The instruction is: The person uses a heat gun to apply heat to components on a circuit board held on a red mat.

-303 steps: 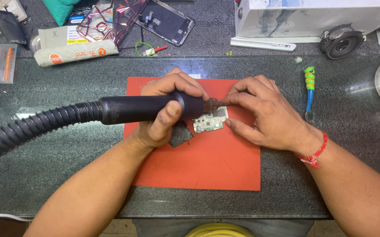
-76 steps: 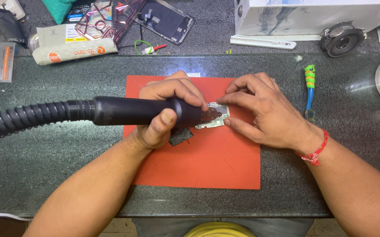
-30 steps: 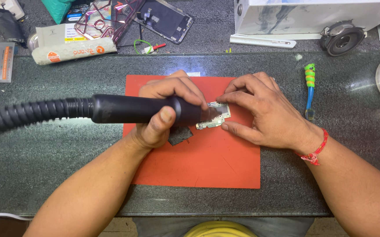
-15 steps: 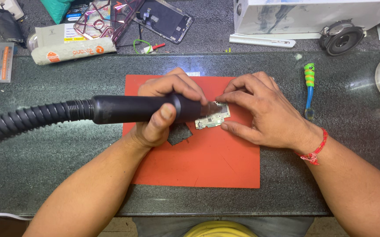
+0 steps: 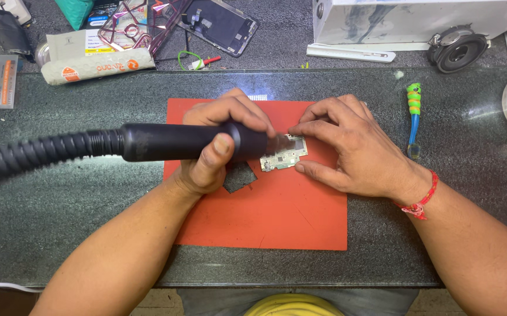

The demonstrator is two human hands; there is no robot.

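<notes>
My left hand (image 5: pixel 218 146) grips a black hot-air wand (image 5: pixel 171 141) with a ribbed black hose (image 5: pixel 37 153) trailing off to the left. Its nozzle points right, just above a small circuit board (image 5: pixel 284 157) lying on a red mat (image 5: pixel 277 210). My right hand (image 5: pixel 353 149) rests on the mat and pinches the board's right edge between thumb and fingers, holding it flat. A red thread band circles the right wrist. Part of the board is hidden under the nozzle and the fingers.
A green and blue toothbrush (image 5: pixel 413 114) lies right of the mat. Behind the dark counter sit a phone screen (image 5: pixel 221 23), a pink wire stand (image 5: pixel 139 26), a wrapped roll (image 5: pixel 95 65), a white box (image 5: pixel 417 23) and a round black part (image 5: pixel 457 48).
The wand and both hands have stayed in nearly the same place over the board. The nozzle has shifted only slightly along the board.
</notes>
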